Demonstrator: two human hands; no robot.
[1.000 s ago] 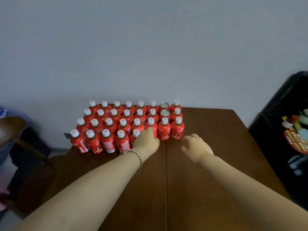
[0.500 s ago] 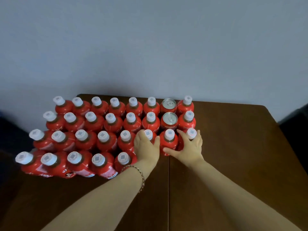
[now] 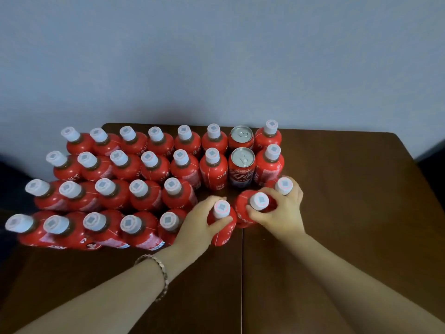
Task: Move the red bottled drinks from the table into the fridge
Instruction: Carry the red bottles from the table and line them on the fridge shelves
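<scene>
Several red bottled drinks (image 3: 144, 194) with white caps stand in rows on the brown table (image 3: 349, 225), against the wall. My left hand (image 3: 199, 227) is closed around the neck of one red bottle (image 3: 222, 227) at the front of the group, pulled slightly toward me. My right hand (image 3: 281, 210) grips two bottles at once: one bottle (image 3: 245, 213) under my thumb and forefinger, and another bottle (image 3: 284, 186) between my farther fingers. The fridge is not in view.
Two red drink cans (image 3: 242, 174) with silver tops stand among the bottles in the back two rows. A grey wall (image 3: 216, 56) rises right behind the table. A seam (image 3: 242, 285) runs down the tabletop between my arms.
The view has closed in on the bottles. My left hand has wrapped around a front bottle and drawn it out of its row; my right hand has closed over two bottles.
</scene>
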